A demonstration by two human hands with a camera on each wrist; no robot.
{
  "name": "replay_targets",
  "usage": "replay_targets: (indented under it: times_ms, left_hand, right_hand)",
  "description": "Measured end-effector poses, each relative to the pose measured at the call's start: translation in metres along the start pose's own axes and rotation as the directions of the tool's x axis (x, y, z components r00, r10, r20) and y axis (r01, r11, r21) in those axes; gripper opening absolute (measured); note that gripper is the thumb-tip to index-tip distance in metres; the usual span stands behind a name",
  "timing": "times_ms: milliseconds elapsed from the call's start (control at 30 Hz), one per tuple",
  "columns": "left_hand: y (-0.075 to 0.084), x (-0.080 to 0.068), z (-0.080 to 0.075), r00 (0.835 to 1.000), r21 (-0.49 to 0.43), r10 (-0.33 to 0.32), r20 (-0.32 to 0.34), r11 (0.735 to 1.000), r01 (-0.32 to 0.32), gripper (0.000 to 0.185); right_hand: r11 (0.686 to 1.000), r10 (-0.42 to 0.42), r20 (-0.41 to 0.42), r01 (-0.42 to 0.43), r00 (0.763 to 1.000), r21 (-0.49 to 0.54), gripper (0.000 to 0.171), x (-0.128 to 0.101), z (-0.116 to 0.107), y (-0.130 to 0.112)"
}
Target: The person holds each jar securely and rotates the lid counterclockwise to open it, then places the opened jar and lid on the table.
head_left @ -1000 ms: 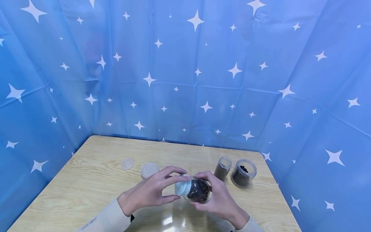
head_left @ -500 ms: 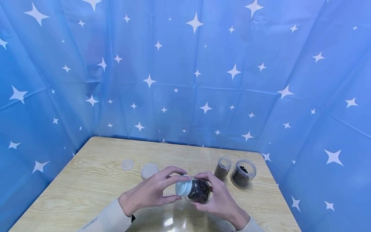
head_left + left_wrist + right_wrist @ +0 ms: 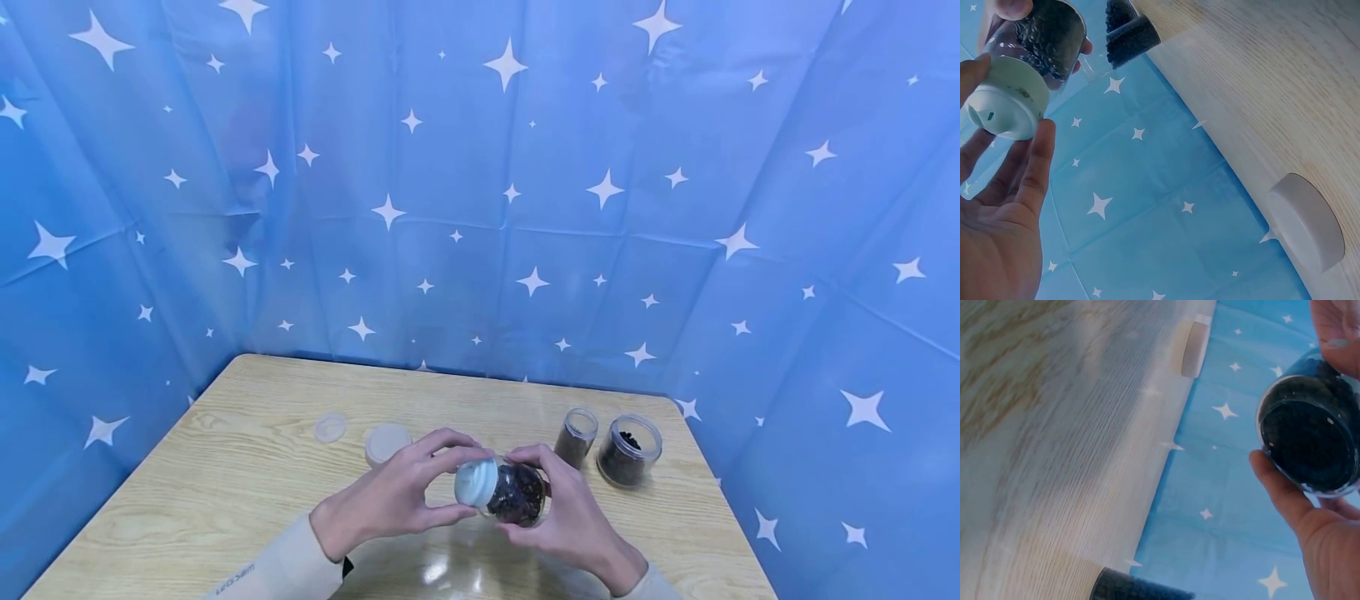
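A clear jar (image 3: pixel 519 494) of dark dried bits lies on its side in the air above the wooden table (image 3: pixel 247 483). My right hand (image 3: pixel 564 512) grips the jar's body (image 3: pixel 1310 428) from the right. My left hand (image 3: pixel 397 492) pinches its white lid (image 3: pixel 475 483) between thumb and fingers. In the left wrist view the lid (image 3: pixel 1005 99) sits on the jar's mouth (image 3: pixel 1041 37), with my fingertips (image 3: pixel 1041 140) around its rim.
Two open jars stand at the right back: a narrow one (image 3: pixel 576 436) with brown bits and a wider one (image 3: pixel 628 450) with dark bits. Two loose lids lie to the left, a small clear one (image 3: pixel 329 427) and a white one (image 3: pixel 387 442). Blue starred cloth (image 3: pixel 480 192) walls the table.
The lid end of the jar has tipped slightly up and toward the camera; both hands keep their hold in nearly the same place.
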State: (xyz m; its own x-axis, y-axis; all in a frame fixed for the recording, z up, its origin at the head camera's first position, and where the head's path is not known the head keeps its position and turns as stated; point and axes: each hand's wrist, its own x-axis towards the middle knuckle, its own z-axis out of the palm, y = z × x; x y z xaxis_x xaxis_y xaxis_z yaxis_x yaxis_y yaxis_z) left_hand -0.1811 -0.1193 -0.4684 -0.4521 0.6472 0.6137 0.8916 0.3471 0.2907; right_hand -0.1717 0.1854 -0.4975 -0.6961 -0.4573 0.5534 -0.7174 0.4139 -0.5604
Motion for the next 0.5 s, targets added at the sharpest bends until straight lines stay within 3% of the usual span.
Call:
replay_targets:
  times_ms: [133,300,500]
  left_hand:
    - [0.0025,0.0005,0.0010,0.997,-0.050,-0.071,0.013,0.996,0.071,0.072]
    - [0.0040,0.0014,0.0032,0.995,-0.112,-0.103,-0.009,0.989,0.101,0.068]
    - [0.0061,0.0002,0.0032,0.989,-0.115,-0.147,-0.012,0.983,0.145,0.065]
  right_hand:
    - [1.000,0.009,-0.002,-0.009,1.000,-0.017,0.091,-0.0003,0.0009,-0.0006]
    - [0.999,0.002,-0.010,-0.002,1.000,-0.033,0.094,-0.0007,0.0022,-0.0015]
    - [1.000,-0.008,-0.014,0.008,1.000,-0.017,0.094,0.0001,0.0039,-0.0015]
